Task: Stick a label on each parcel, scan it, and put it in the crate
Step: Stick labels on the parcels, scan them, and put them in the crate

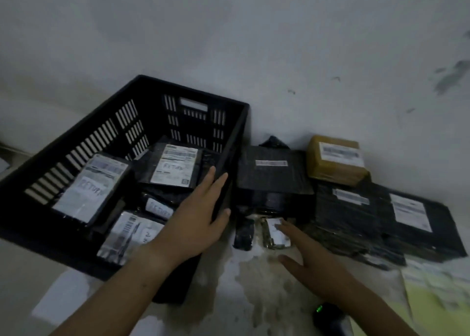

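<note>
The small parcel (276, 234), touched by the released right hand (312, 267), should be gripped at its edges, label upward; the left hand (201, 216) is released above the crate (76, 144).

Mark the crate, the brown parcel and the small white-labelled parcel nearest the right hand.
crate (239, 137): head view, on its right wall.
brown parcel (330, 170): head view, brown face below its label.
small parcel (276, 235): head view, white label on top.

Item: one black crate (76, 128), holding four labelled parcels (89, 185). To the crate's right: one brown parcel (335, 160), three black labelled parcels (272, 172), two small packets (276, 234). Nearer than the crate: one scanner (330, 318).
</note>
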`<state>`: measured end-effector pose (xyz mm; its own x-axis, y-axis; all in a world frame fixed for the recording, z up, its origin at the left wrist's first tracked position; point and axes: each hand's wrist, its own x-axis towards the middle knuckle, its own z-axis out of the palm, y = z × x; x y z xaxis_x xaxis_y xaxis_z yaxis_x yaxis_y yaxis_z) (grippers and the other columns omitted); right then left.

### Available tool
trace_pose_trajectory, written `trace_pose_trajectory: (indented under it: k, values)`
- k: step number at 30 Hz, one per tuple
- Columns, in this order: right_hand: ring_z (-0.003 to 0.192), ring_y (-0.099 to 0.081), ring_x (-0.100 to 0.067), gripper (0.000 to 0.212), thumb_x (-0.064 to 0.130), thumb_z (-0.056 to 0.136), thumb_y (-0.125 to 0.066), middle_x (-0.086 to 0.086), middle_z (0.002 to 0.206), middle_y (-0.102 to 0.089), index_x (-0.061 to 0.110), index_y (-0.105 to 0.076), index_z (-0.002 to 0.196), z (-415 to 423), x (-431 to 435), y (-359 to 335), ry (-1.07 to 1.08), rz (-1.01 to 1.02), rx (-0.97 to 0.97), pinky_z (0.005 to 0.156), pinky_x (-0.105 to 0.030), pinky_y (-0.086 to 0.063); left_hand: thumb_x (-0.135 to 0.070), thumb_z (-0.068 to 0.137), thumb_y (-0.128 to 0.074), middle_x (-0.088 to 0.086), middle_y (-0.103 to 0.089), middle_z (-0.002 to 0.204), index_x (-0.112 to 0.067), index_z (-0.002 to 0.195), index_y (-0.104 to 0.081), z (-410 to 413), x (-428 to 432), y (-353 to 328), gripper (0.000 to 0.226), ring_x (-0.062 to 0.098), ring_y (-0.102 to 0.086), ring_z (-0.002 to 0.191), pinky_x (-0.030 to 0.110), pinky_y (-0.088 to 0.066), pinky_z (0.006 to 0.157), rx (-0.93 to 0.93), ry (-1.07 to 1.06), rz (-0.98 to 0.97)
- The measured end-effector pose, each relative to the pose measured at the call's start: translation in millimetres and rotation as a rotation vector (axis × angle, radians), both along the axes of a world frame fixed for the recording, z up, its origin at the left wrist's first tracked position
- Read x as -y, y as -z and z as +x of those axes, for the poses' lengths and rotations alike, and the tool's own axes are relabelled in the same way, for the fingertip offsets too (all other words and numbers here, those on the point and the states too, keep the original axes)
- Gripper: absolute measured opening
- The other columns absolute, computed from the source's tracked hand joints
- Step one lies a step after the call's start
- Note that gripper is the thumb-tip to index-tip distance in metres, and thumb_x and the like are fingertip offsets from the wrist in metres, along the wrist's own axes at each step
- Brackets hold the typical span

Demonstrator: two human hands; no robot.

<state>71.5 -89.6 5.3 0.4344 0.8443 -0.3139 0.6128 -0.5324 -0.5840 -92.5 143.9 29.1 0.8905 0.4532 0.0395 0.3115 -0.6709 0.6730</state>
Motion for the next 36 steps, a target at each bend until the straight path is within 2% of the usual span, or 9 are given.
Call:
trace_pose_trajectory:
  k: [4, 11, 15, 20, 23, 26, 30, 33, 36]
  values:
    - [0.138, -0.037, -0.007, 0.057, 0.033, 0.096, -0.061, 0.025, 0.142, -0.033, 0.050, -0.026, 0.137, 29, 30, 34, 0.221, 0.015, -0.062, 0.106, -0.021, -0.034, -0.030, 0.102, -0.053, -0.021, 0.013, 0.168, -0.030, 0.163, -0.010, 7, 8, 11, 0.075, 0.017, -0.030, 0.150, 0.035, -0.046, 0.108, -0.038, -0.060, 0.129]
    - [0.117, -0.058, -0.014, 0.053, 0.029, 0.091, -0.067, 0.006, 0.136, -0.054, 0.026, -0.046, 0.140, 25, -22, 100, 0.344, 0.010, -0.390, 0.092, -0.028, -0.052, -0.024, 0.105, -0.048, -0.030, 0.003, 0.166, -0.035, 0.161, -0.020, 7, 13, 4, 0.064, -0.009, -0.011, 0.146, 0.023, -0.026, 0.115, -0.006, -0.013, 0.120]
    - [0.111, -0.052, 0.000, 0.055, 0.022, 0.088, -0.072, 0.021, 0.114, -0.050, 0.030, -0.036, 0.129, 8, -71, 117, 0.280, 0.073, -0.363, 0.078, 0.002, -0.037, -0.026, 0.104, -0.050, -0.030, 0.004, 0.166, -0.032, 0.161, -0.023, 7, 15, 3, 0.063, -0.001, -0.017, 0.151, 0.023, -0.030, 0.111, -0.031, -0.025, 0.151]
    - [0.103, -0.059, -0.014, 0.080, 0.028, 0.068, -0.088, 0.003, 0.111, -0.055, 0.015, -0.035, 0.127, -1, -82, 134, 0.291, 0.107, -0.336, 0.079, -0.014, -0.048, -0.031, 0.102, -0.052, -0.029, 0.007, 0.166, -0.030, 0.160, -0.025, 8, 13, 4, 0.064, 0.008, -0.021, 0.153, 0.033, -0.039, 0.113, -0.060, -0.023, 0.133]
    - [0.103, -0.062, -0.014, 0.090, 0.047, 0.054, -0.090, 0.003, 0.115, -0.058, 0.025, -0.033, 0.120, -7, -64, 131, 0.290, 0.094, -0.339, 0.085, -0.039, -0.056, -0.035, 0.099, -0.055, -0.027, 0.009, 0.167, -0.030, 0.160, -0.025, 8, 12, 5, 0.068, 0.012, -0.024, 0.152, 0.038, -0.041, 0.113, -0.058, -0.027, 0.132]
    - [0.109, -0.059, -0.006, 0.085, 0.050, 0.057, -0.089, 0.014, 0.121, -0.054, 0.039, -0.037, 0.123, -22, -32, 113, 0.334, 0.173, -0.330, 0.082, -0.031, -0.056, -0.038, 0.096, -0.059, -0.021, 0.007, 0.169, -0.028, 0.157, -0.030, 9, 11, 7, 0.069, 0.016, -0.028, 0.150, 0.040, -0.043, 0.110, -0.066, -0.017, 0.153]
    - [0.114, -0.050, 0.002, 0.083, 0.051, 0.066, -0.086, 0.025, 0.131, -0.045, 0.057, -0.031, 0.128, -47, 25, 78, 0.407, 0.227, -0.244, 0.086, -0.017, -0.047, -0.047, 0.088, -0.054, 0.000, -0.014, 0.171, -0.021, 0.147, -0.047, 8, 8, 7, 0.065, 0.029, -0.032, 0.148, 0.050, -0.038, 0.115, -0.103, 0.000, 0.327]
    - [0.115, -0.038, 0.008, 0.084, 0.051, 0.071, -0.082, 0.030, 0.131, -0.035, 0.056, -0.024, 0.131, -61, 61, 60, 0.428, 0.243, -0.150, 0.088, -0.005, -0.036, -0.035, 0.084, -0.063, 0.010, -0.042, 0.158, -0.016, 0.133, -0.060, 6, 25, 7, 0.052, 0.036, -0.031, 0.149, 0.056, -0.024, 0.123, -0.099, 0.066, 0.596]
    - [0.128, -0.035, 0.000, 0.099, 0.057, 0.070, -0.080, 0.023, 0.144, -0.032, 0.041, -0.021, 0.148, -71, 96, 44, 0.485, 0.219, -0.114, 0.101, -0.014, -0.039, -0.035, 0.089, -0.062, -0.006, -0.059, 0.135, -0.021, 0.130, -0.061, -4, 94, 19, 0.043, 0.016, -0.055, 0.127, 0.042, -0.047, 0.107, 0.018, 0.128, 0.231]
